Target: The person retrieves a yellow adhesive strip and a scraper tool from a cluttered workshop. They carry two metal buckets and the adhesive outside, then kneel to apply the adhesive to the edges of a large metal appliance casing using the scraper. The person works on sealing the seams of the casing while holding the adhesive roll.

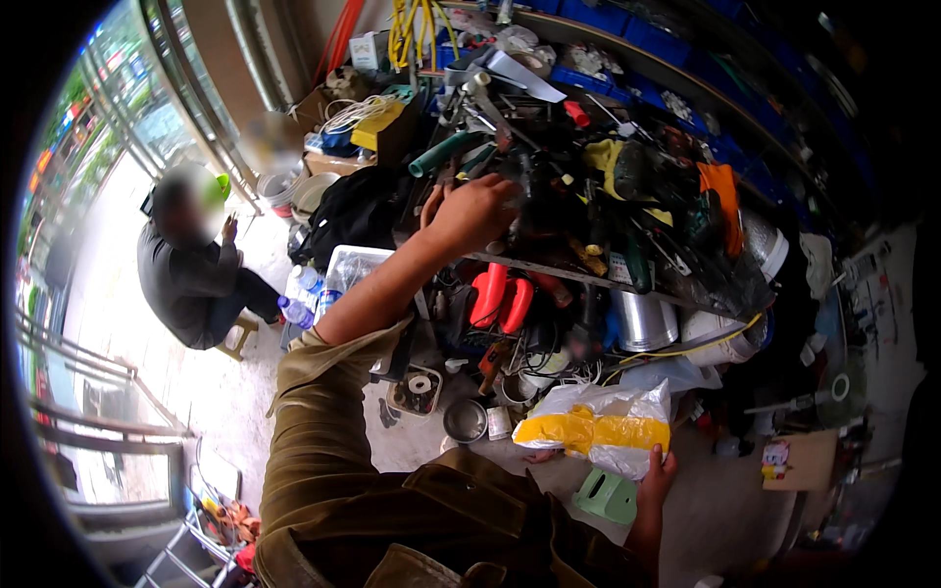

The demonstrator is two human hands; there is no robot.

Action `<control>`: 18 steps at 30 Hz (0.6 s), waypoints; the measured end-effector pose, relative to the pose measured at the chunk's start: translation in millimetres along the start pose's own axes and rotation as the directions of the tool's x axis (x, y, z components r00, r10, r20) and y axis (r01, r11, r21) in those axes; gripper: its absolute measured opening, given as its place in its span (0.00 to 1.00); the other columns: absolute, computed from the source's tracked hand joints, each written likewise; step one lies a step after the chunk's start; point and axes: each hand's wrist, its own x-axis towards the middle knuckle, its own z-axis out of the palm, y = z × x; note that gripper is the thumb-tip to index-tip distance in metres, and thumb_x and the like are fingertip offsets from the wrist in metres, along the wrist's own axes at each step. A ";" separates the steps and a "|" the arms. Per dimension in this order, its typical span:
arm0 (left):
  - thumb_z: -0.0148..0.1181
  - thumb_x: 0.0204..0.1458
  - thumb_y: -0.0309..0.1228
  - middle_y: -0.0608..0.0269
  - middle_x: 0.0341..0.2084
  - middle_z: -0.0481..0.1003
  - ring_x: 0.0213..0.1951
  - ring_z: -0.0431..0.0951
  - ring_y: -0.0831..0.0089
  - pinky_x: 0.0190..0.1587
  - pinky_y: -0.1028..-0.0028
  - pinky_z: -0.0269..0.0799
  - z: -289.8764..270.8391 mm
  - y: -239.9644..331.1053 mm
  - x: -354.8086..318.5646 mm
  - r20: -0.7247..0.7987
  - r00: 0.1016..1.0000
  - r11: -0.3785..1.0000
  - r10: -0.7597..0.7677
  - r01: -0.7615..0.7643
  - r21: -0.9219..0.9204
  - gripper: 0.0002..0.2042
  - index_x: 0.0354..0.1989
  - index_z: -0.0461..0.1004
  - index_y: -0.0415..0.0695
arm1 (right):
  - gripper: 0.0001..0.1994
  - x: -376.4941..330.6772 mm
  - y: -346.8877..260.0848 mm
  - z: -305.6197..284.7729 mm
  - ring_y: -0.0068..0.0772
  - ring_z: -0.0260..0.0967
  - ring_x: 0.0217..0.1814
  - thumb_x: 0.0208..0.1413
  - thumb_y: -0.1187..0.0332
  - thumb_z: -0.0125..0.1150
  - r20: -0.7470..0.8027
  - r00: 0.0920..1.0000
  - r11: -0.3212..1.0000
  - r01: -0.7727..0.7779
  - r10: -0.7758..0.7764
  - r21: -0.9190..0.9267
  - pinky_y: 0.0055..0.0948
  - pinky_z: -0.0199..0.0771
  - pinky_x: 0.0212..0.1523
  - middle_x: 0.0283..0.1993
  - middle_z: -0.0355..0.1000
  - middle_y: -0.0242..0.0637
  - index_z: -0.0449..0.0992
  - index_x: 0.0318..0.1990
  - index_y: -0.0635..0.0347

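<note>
My left hand (pixel 475 213) reaches over a crowded workbench, its fingers curled down among dark tools. Whatever they grip is hidden. Close to that hand lie a green tube-like handle (pixel 440 154) and a hammer-like tool (pixel 486 98). Low on the right, my right hand (pixel 658 477) is closed on the edge of a white plastic package (pixel 635 412) with a broad yellow band, thumb on its near corner. The package hangs in front of the bench, above the floor.
A person (pixel 196 265) sits on a low stool at the left by the glass doors. Under the bench are a red curved tool (pixel 500 299), a metal bowl (pixel 465 420) and a silver cylinder (pixel 644 321). A green stool (pixel 606 497) stands below the package; blue bins (pixel 657 41) line the back.
</note>
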 end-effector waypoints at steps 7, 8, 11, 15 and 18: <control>0.59 0.47 0.30 0.55 0.39 0.72 0.39 0.75 0.53 0.39 0.64 0.72 31.8 78.4 1.9 0.059 0.991 0.946 0.122 -0.097 -0.310 0.18 0.49 0.70 0.45 | 0.13 -14.1 9.0 -37.9 0.15 0.60 0.29 0.59 0.62 0.52 -0.043 0.999 0.967 0.021 -0.033 -0.254 0.23 0.62 0.30 0.27 0.66 0.27 0.71 0.33 0.65; 0.59 0.46 0.29 0.55 0.38 0.72 0.39 0.75 0.54 0.39 0.65 0.72 45.4 85.4 -3.7 0.037 0.980 0.936 0.194 -0.174 -0.307 0.18 0.48 0.70 0.44 | 0.13 -13.2 18.8 -48.9 0.15 0.60 0.28 0.60 0.62 0.52 -0.027 0.998 0.964 0.048 -0.057 -0.261 0.22 0.62 0.29 0.26 0.66 0.27 0.70 0.33 0.65; 0.60 0.46 0.28 0.54 0.38 0.73 0.38 0.75 0.53 0.39 0.64 0.72 77.7 132.1 -33.9 0.123 0.958 0.901 0.260 -0.195 -0.386 0.17 0.46 0.71 0.43 | 0.18 -23.8 14.1 -70.4 0.24 0.59 0.28 0.57 0.57 0.52 -0.079 0.997 0.982 0.009 -0.025 -0.190 0.30 0.59 0.29 0.23 0.64 0.35 0.69 0.29 0.68; 0.62 0.46 0.31 0.54 0.41 0.74 0.39 0.76 0.57 0.38 0.66 0.74 158.3 202.5 -105.8 0.258 0.927 0.865 0.270 -0.116 -0.489 0.17 0.46 0.72 0.45 | 0.17 -36.5 20.6 -103.6 0.20 0.57 0.26 0.58 0.59 0.52 -0.131 0.990 0.999 0.044 -0.047 -0.025 0.27 0.57 0.27 0.22 0.62 0.31 0.69 0.30 0.67; 0.62 0.47 0.38 0.53 0.47 0.70 0.45 0.73 0.55 0.44 0.64 0.72 189.4 301.7 -147.3 0.395 0.841 0.832 0.369 -0.110 -0.543 0.23 0.52 0.67 0.43 | 0.15 -47.6 35.2 -164.1 0.16 0.56 0.24 0.59 0.60 0.52 -0.177 0.983 0.998 0.054 -0.048 0.026 0.24 0.56 0.25 0.21 0.62 0.27 0.70 0.31 0.65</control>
